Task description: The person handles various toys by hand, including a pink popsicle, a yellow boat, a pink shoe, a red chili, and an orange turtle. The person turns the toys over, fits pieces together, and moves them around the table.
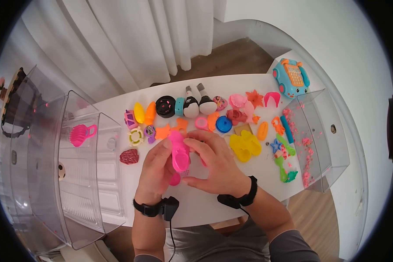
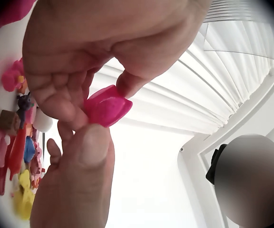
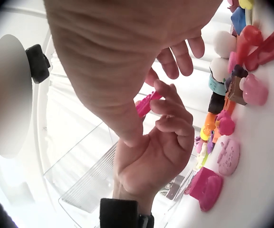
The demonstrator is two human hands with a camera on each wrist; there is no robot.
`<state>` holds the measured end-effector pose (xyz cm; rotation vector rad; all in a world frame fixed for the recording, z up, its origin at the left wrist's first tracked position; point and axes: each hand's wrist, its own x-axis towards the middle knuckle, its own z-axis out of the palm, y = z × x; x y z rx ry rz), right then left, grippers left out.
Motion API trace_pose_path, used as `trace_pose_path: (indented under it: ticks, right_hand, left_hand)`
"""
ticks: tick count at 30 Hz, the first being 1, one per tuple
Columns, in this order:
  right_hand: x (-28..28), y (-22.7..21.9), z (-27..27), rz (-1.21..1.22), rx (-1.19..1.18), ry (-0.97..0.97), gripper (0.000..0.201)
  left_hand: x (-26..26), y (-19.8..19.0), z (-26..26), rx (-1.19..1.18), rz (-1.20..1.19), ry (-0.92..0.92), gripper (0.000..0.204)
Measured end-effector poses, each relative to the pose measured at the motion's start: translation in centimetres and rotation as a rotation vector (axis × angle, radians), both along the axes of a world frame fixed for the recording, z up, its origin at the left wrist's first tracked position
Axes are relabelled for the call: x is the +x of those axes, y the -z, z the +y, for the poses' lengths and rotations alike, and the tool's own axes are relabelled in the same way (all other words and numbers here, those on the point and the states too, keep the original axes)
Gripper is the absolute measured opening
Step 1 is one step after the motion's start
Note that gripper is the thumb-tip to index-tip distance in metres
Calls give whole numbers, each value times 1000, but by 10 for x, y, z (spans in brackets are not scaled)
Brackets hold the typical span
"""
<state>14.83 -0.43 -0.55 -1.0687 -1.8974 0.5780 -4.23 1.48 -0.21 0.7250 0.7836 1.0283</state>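
Note:
A bright pink toy point(image 1: 180, 153) is upright between the two hands in the head view; part of it also shows as a pink piece point(image 2: 108, 107) in the left wrist view. My left hand point(image 1: 155, 168) grips its side, fingers curled behind it. My right hand point(image 1: 218, 163) touches its upper part with the fingers, thumb spread lower down. In the right wrist view, the left hand point(image 3: 156, 159) holds the pink edge point(image 3: 148, 104) near the right hand point(image 3: 108, 61), whose outer fingers extend. The hands hide much of the toy.
Many toys crowd the white table point(image 1: 192, 212), including yellow moulds point(image 1: 245, 146) and a blue disc point(image 1: 223, 124). Clear bins stand on both sides, the left holding a pink scoop point(image 1: 82, 135). A toy phone point(image 1: 291, 78) stands at the back right.

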Motion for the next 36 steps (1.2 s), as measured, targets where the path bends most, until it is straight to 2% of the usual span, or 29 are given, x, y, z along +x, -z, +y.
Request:
trace_pose_path:
  ticks: [2,4,8,11,14,16,17,19,20,22,23,25,26,28,32,36]
  right_hand:
    - [1,2,1,-46,55,16,72]
    - [3,6,3,-65,115,64,64]
    - [7,17,8,-62,177,130,53]
    - [10,18,11,-81,234,165,45]
    - [12,20,11,-47,246,162,39]
    - [13,20,10,151,73,145,33]
    - [15,21,10,152,72,141,33]
    - [18,23,11,373,-47,132,20]
    - [18,21,12,375,-47,128,20]
    - [19,16,12,303,-24,187,20]
    - [19,15,11,305,-26,186,20]
    - [17,12,9,245,-75,256,17]
    - [17,11,10,250,-67,253,17]
    - [20,16,11,209,-31,258,18]
    - [19,27,14,243,12,257,18]
    - [18,30,14,215,-56,243,19]
  left_hand:
    - [4,0,-1,-30,8,-12,50]
    - [3,2,-1,-15,-10,106,55]
    - [6,6,-2,-11,-20,147,57]
    - [10,6,-5,68,4,172,58]
    - [13,6,-4,58,70,129,53]
    - [13,4,-2,123,214,15,45]
    - [7,4,-1,122,215,12,45]
    - [-18,3,2,131,608,-204,36]
    - [-28,2,3,131,611,-208,36]
    - [-41,-1,-1,311,1118,-270,30]
    - [-38,-6,-8,308,1120,-270,30]
    - [-28,-20,-24,319,1606,-178,33]
    - [-29,-15,-28,325,1610,-186,33]
    - [-28,0,-34,291,1791,-126,38]
    - [-22,5,-39,274,1798,-45,40]
    - [-31,13,-28,364,1586,-43,34]
